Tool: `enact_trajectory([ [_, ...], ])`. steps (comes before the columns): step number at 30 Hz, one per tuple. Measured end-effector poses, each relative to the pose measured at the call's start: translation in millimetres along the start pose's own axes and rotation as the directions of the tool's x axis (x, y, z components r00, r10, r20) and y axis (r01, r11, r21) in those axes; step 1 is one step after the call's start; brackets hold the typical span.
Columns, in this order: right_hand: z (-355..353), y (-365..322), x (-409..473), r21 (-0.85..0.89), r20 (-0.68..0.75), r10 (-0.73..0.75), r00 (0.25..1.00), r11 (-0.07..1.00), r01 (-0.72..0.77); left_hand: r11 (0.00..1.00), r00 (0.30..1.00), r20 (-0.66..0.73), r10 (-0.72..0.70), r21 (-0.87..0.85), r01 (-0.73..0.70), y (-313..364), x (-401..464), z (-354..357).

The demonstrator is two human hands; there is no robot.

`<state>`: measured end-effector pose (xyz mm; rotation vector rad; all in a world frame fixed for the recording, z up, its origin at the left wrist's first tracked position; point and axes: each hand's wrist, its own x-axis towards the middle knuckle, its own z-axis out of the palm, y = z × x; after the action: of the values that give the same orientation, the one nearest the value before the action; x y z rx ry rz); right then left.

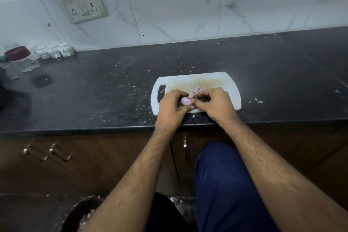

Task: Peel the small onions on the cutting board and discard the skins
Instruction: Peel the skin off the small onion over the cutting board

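— Dark stone surface [94,88], tiled wall behind. Hands?
— Left hand [170,105] grips a small onion [185,100] above the cutting board [197,81]; right hand [212,102] pinches its right end. Long axis runs left-right.
— Legible writing?
— None; jar labels [54,53] too blurred.

A dark speckled stone countertop [94,90] runs along a pale tiled wall. A white plastic cutting board [222,81] with a handle slot at its left end lies flat near the front edge. Scraps of onion skin [258,100] are scattered on the counter just right of the board. At the far left stand a clear jar with a dark red lid [19,56] and several small white jars [54,51] against the wall.
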<state>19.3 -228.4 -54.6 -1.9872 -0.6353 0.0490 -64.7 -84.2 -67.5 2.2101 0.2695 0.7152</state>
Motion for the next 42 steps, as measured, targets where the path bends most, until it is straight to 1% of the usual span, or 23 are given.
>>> enact_trajectory([
  [5, 0.8, -1.8, 1.5, -0.058, 0.021, 0.022, 1.000, 0.998, -0.020, 1.000, 1.000, 0.018, -0.001, -0.016, 0.001, -0.2, 0.0, -0.5],
  [11, 1.3, -2.5, -0.3, -0.126, -0.010, -0.005, 1.000, 0.992, 0.004, 1.000, 0.999, 0.055, 0.000, -0.023, 0.001, -3.2, 0.6, -1.3],
  [19, 4.3, -3.0, -0.9, -0.154, -0.063, -0.023, 0.998, 0.988, 0.013, 0.995, 0.989, 0.139, -0.055, -0.071, 0.066, -2.4, 1.9, -8.2],
  [22, 7.4, -0.7, -1.9, -0.184, -0.077, -0.047, 0.996, 0.982, 0.032, 0.995, 0.989, 0.138, -0.060, -0.073, 0.070, -2.4, 1.4, -8.2],
  [24, 7.4, 1.2, -1.5, -0.156, -0.086, -0.053, 0.995, 0.987, 0.039, 0.996, 0.990, 0.129, -0.052, -0.071, 0.061, -3.1, 1.5, -7.4],
  [26, 7.0, 0.4, -1.4, -0.136, -0.063, -0.063, 0.996, 0.989, 0.054, 0.995, 0.992, 0.119, -0.040, -0.084, 0.050, -3.9, 1.4, -6.7],
  [29, 8.2, -0.6, -1.7, -0.176, -0.007, -0.096, 0.995, 0.980, 0.094, 0.995, 0.994, 0.102, -0.028, -0.087, 0.037, -3.7, 1.5, -6.6],
  [33, 7.0, 1.1, -0.1, -0.181, -0.019, -0.091, 0.996, 0.980, 0.086, 0.991, 0.990, 0.136, -0.025, -0.130, 0.043, -2.9, 1.6, -10.9],
  [35, 7.1, 0.7, 0.0, -0.239, 0.017, -0.103, 0.995, 0.965, 0.104, 0.989, 0.986, 0.166, -0.017, -0.140, 0.041, -3.3, 2.0, -13.9],
  [39, 11.3, 0.1, -0.9, -0.431, 0.114, -0.152, 0.982, 0.883, 0.186, 0.994, 0.979, 0.204, -0.010, -0.104, 0.032, -3.6, 2.9, -14.7],
  [42, 12.4, 0.7, -0.6, -0.472, 0.133, -0.140, 0.981, 0.862, 0.187, 0.998, 0.977, 0.212, 0.005, -0.070, 0.010, -1.7, 3.4, -12.5],
])
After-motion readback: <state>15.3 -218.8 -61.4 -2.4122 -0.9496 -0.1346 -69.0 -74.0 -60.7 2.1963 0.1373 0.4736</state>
